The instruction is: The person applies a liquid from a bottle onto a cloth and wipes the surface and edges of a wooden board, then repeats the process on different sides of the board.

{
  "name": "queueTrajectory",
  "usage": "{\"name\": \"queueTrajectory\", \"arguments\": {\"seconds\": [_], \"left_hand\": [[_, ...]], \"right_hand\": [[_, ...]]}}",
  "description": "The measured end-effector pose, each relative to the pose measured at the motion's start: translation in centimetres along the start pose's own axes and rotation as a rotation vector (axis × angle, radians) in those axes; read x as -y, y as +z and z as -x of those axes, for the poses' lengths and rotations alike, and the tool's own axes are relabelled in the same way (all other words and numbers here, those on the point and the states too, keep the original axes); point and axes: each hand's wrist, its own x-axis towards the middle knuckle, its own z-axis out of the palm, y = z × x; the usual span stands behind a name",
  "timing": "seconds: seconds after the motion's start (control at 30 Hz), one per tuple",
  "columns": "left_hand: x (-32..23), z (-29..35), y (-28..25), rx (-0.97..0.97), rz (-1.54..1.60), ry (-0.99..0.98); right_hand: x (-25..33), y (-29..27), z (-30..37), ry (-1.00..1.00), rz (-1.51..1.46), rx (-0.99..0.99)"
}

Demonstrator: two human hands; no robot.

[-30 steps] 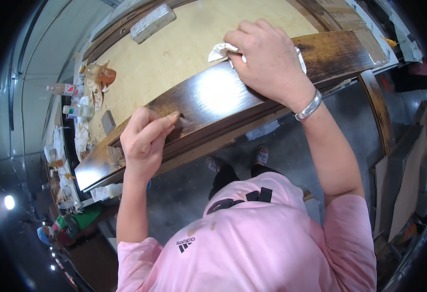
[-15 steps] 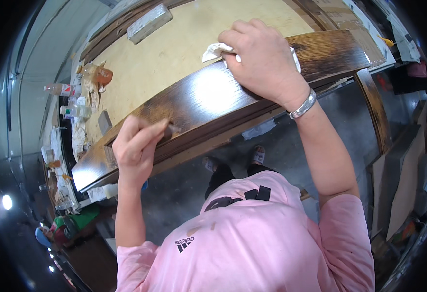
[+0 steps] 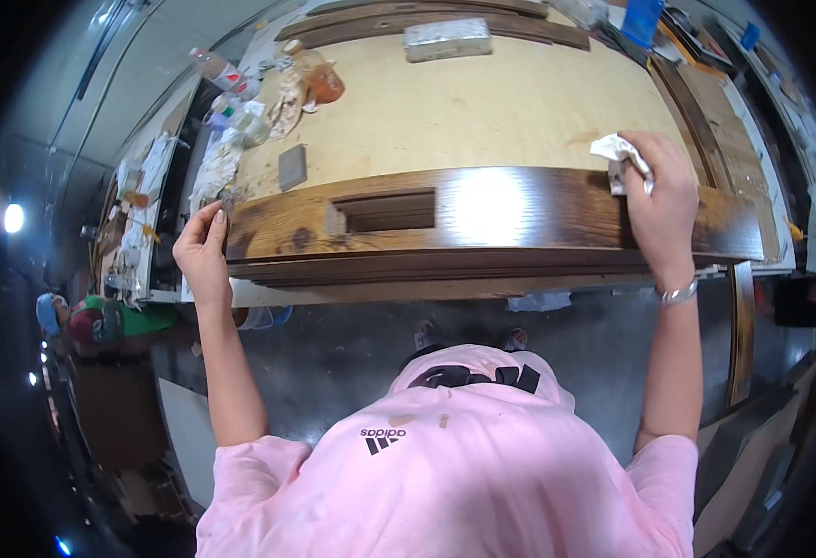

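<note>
A long, dark-stained wooden board [image 3: 566,205] with a glossy face lies across the front of the table, on top of more boards. A rectangular slot [image 3: 389,212] is cut through its left half. My right hand [image 3: 661,200] is closed around a crumpled white cloth [image 3: 620,151] and rests on the board's right part. Beside the board's left end, my left hand [image 3: 203,249] has thumb and fingers pinched together. A small greyish wad [image 3: 230,197] lies right by those fingertips; whether they grip it or anything else, I cannot tell.
On the table [image 3: 519,112] are a flat grey block [image 3: 292,167], a silvery wrapped brick-shaped block [image 3: 447,40], an amber bottle [image 3: 322,82] and clear bottles [image 3: 222,70]. Dark strips [image 3: 426,26] lie along the back. Another stained board [image 3: 741,325] leans at the right.
The view has swung round, so the board now lies nearly level. My left hand has gone from the board's face to its left end. My right hand, still with the cloth, is further right.
</note>
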Motion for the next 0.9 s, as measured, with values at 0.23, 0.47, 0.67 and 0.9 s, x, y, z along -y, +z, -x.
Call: {"name": "queueTrajectory", "arguments": {"seconds": [0.23,0.47,0.67,0.9], "left_hand": [[3.4,-4.1,1.1,0.149,-0.032,0.036],[2.6,-3.0,-1.5,0.383,-0.103,0.348],[3.6,-2.0,-4.6,0.518,-0.123,0.417],[4.1,-3.2,-4.6,0.621,-0.083,0.470]], "right_hand": [[14.9,7.3,2.4,-0.370,-0.108,0.189],[14.0,8.1,3.8,-0.284,0.047,0.019],[14.4,9.2,4.0,-0.283,0.104,-0.105],[14.4,9.5,4.0,-0.287,0.126,-0.141]]}}
